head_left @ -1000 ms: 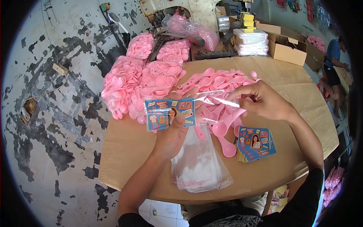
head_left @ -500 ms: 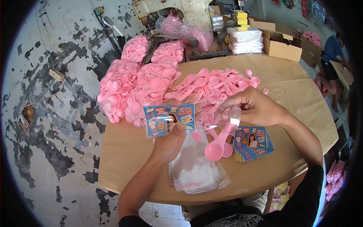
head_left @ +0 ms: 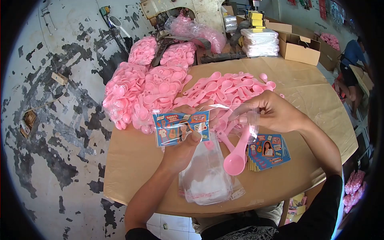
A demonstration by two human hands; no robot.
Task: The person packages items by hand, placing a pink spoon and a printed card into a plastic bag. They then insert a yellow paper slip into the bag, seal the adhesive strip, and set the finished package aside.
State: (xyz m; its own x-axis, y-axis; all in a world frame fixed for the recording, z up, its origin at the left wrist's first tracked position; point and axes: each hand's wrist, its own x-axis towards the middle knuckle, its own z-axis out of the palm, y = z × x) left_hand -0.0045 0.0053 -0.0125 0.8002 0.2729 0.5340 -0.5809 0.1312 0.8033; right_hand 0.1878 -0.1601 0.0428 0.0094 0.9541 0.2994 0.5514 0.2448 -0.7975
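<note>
My left hand (head_left: pixel 185 150) grips a clear plastic bag with a blue printed card (head_left: pixel 168 130) inside, its thumb over the card's right part. The fingers of my right hand (head_left: pixel 272 114) pinch a pink spoon (head_left: pixel 236 160) by its handle end, beside the bag's open end. The spoon's bowl hangs down over the table. To its right lies a stack of blue cards (head_left: pixel 269 150). Below my hands rests a pile of clear bags (head_left: pixel 208 180). Behind them spreads a heap of loose pink spoons (head_left: pixel 228 88).
Bags full of pink spoons (head_left: pixel 126 92) stand at the left of the brown-covered table (head_left: pixel 320 104). At the back are a machine (head_left: pixel 208 16), stacked clear packs (head_left: pixel 260 42) and a cardboard box (head_left: pixel 300 48). Another person (head_left: pixel 352 60) sits at the far right.
The spoon in my right hand has moved slightly right and down. My left hand and the bagged card have shifted a little to the right.
</note>
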